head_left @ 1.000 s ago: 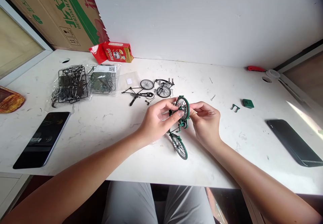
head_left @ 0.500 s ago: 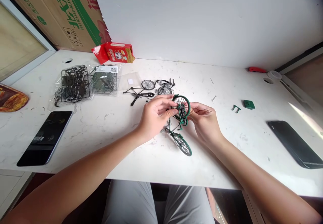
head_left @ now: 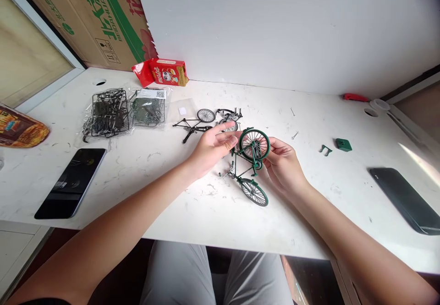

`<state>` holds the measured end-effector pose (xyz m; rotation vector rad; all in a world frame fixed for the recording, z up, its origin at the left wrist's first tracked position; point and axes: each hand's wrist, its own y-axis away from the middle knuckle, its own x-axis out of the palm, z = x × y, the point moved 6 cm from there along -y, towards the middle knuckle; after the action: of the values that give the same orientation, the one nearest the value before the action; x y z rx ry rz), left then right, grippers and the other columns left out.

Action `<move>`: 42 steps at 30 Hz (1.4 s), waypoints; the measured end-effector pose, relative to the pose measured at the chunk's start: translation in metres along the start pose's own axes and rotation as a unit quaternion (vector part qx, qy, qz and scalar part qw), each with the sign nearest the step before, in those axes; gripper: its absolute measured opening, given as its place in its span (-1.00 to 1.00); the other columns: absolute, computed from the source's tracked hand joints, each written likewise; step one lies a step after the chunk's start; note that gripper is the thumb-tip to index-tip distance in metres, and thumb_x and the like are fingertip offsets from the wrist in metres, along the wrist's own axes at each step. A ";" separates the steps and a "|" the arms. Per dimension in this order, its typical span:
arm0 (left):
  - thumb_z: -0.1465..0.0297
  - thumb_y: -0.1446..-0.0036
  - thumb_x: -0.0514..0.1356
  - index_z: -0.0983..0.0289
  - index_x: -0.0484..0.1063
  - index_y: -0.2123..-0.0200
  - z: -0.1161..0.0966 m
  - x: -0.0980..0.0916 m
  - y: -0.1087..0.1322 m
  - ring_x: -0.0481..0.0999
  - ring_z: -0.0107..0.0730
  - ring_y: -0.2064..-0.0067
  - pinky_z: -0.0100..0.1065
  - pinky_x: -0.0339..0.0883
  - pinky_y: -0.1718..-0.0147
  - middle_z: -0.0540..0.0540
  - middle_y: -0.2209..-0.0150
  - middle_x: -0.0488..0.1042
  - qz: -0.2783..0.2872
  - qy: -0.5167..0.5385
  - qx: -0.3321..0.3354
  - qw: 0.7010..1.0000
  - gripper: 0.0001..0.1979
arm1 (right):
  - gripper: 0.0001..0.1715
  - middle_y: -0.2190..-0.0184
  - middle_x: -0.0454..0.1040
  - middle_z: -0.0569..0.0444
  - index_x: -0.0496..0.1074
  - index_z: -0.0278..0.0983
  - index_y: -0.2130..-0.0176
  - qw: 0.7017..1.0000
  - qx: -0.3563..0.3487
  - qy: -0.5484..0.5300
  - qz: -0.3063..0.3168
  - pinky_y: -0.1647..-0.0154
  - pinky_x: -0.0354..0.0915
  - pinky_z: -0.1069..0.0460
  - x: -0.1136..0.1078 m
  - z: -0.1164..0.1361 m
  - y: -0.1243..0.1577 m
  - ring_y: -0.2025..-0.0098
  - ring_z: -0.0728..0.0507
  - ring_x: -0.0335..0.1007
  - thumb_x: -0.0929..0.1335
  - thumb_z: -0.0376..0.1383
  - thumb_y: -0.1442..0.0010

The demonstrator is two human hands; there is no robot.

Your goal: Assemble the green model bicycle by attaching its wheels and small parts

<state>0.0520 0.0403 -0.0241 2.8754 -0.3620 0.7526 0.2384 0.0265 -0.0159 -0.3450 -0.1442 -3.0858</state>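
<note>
A green model bicycle is tilted between my hands, one wheel toward the far side and the other toward me. My right hand pinches it at the far wheel, with some fingertips hidden behind the tyre. My left hand is beside that wheel with thumb and fingers apart; whether a fingertip still touches the bicycle is hard to see. Silver handlebars stick out on its left side. Beyond my left hand lie a black bicycle frame with a wheel and further black bicycle parts.
Bagged black parts and bagged green parts lie at left, a red box behind. Phones rest at left and right. A green block, a green bracket and a small screw lie at right.
My left fingers have let go of the far wheel and spread apart, moving slightly left of it. My right hand keeps its hold. The whole view has shifted a little.
</note>
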 end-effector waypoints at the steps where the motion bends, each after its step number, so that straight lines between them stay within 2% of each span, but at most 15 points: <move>1: 0.33 -0.13 0.49 0.23 0.51 -0.19 0.001 0.001 0.000 0.60 -0.14 -0.04 -0.02 0.36 -0.17 0.21 -0.02 0.63 0.009 -0.008 -0.009 1.000 -0.44 | -0.73 0.45 0.58 0.15 0.66 -0.18 0.31 1.000 -0.002 -0.001 0.002 0.48 0.26 0.07 0.000 0.000 0.000 0.48 0.02 0.34 0.67 -0.19 0.03; 6: 0.19 -0.12 0.49 0.33 0.66 0.02 0.004 0.010 0.000 0.64 -0.07 0.01 0.01 0.43 -0.10 0.27 0.08 0.68 0.089 -0.045 -0.029 0.995 -0.57 | -0.69 0.39 0.64 0.10 0.65 -0.18 0.31 1.000 -0.006 0.009 0.003 0.36 0.39 0.03 0.002 0.000 0.000 0.42 -0.05 0.46 0.66 -0.12 0.01; 11: 0.21 -0.04 0.53 0.32 0.68 0.12 0.005 0.012 0.000 0.67 -0.17 0.09 -0.04 0.46 -0.08 0.24 0.10 0.69 0.114 -0.090 -0.031 0.989 -0.61 | -0.69 0.36 0.66 0.10 0.64 -0.18 0.29 1.000 -0.008 0.000 0.007 0.28 0.46 0.00 0.002 -0.003 0.000 0.35 -0.08 0.55 0.67 -0.15 0.02; 14: 0.21 0.00 0.55 0.35 0.66 0.19 0.007 0.012 0.000 0.67 -0.17 0.11 -0.04 0.49 -0.05 0.23 0.15 0.69 0.119 -0.104 -0.034 0.987 -0.61 | -0.71 0.33 0.68 0.09 0.64 -0.18 0.28 1.000 -0.008 -0.002 0.012 0.26 0.49 -0.02 0.003 -0.004 0.000 0.34 -0.09 0.56 0.66 -0.16 0.00; 20: 0.24 -0.03 0.54 0.34 0.66 0.13 0.003 0.012 0.003 0.66 -0.20 0.15 -0.09 0.52 0.03 0.22 0.16 0.67 0.119 -0.116 -0.025 0.986 -0.61 | -0.74 0.31 0.67 0.09 0.65 -0.18 0.29 0.999 -0.001 0.007 0.041 0.20 0.48 -0.03 0.006 -0.002 0.002 0.31 -0.09 0.54 0.65 -0.18 -0.02; 24: 0.22 -0.10 0.49 0.34 0.67 0.12 0.000 0.014 0.005 0.64 -0.23 0.13 -0.15 0.52 0.07 0.24 0.12 0.67 0.138 -0.122 -0.037 0.982 -0.64 | -0.73 0.30 0.66 0.07 0.66 -0.18 0.29 0.998 0.017 0.019 0.062 0.23 0.44 -0.03 0.008 0.001 0.002 0.32 -0.10 0.50 0.62 -0.08 -0.10; 26: 0.21 -0.12 0.48 0.33 0.68 0.11 -0.001 0.013 0.005 0.62 -0.24 0.12 -0.15 0.53 0.09 0.26 0.08 0.66 0.132 -0.119 -0.039 0.983 -0.64 | -0.67 0.30 0.65 0.04 0.66 -0.19 0.32 0.997 0.020 0.018 0.071 0.24 0.43 -0.03 0.009 0.004 0.002 0.32 -0.10 0.48 0.54 0.01 -0.20; 28: 0.21 -0.13 0.48 0.34 0.68 0.09 -0.001 0.012 0.005 0.62 -0.23 0.10 -0.13 0.54 0.07 0.28 0.05 0.66 0.124 -0.115 -0.038 0.985 -0.64 | -0.53 0.28 0.64 0.00 0.66 -0.19 0.33 0.996 0.016 0.019 0.085 0.21 0.43 -0.06 0.010 0.006 0.003 0.29 -0.14 0.48 0.43 0.12 -0.31; 30: 0.22 -0.12 0.48 0.34 0.69 0.11 -0.002 0.012 0.005 0.62 -0.22 0.09 -0.10 0.54 0.05 0.27 0.06 0.66 0.120 -0.108 -0.041 0.986 -0.65 | -0.43 0.25 0.63 -0.03 0.65 -0.19 0.31 0.995 -0.001 0.033 0.096 0.18 0.44 -0.09 0.012 0.010 0.005 0.24 -0.18 0.49 0.36 0.18 -0.35; 36: 0.30 -0.07 0.51 0.28 0.68 0.17 -0.007 0.016 0.008 0.61 -0.26 0.11 -0.14 0.54 0.07 0.18 0.13 0.66 0.118 -0.074 -0.051 0.989 -0.72 | -0.69 0.29 0.59 0.07 0.65 -0.15 0.31 0.987 -0.059 0.116 0.091 0.09 0.40 -0.09 0.012 0.016 0.008 0.21 -0.16 0.47 0.50 0.02 -0.27; 40: 0.33 -0.06 0.51 0.28 0.67 0.15 -0.007 0.020 0.010 0.62 -0.26 0.09 -0.13 0.53 0.04 0.17 0.11 0.66 0.113 -0.052 -0.051 0.991 -0.71 | -0.70 0.13 0.61 0.04 0.70 -0.09 0.14 0.978 -0.095 0.166 0.089 -0.01 0.38 -0.10 0.013 0.022 0.009 0.07 -0.19 0.48 0.47 0.02 -0.31; 42: 0.31 -0.06 0.52 0.29 0.68 0.14 -0.006 0.020 0.010 0.62 -0.25 0.09 -0.12 0.52 0.01 0.17 0.12 0.66 0.105 -0.055 -0.052 0.992 -0.70 | -0.70 0.13 0.60 0.05 0.70 -0.07 0.11 0.973 -0.107 0.185 0.088 -0.02 0.37 -0.09 0.013 0.024 0.009 0.06 -0.19 0.47 0.45 0.01 -0.33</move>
<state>0.0634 0.0281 -0.0087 2.8154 -0.7057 0.5857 0.2312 0.0195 0.0110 0.2052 0.2182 -2.9247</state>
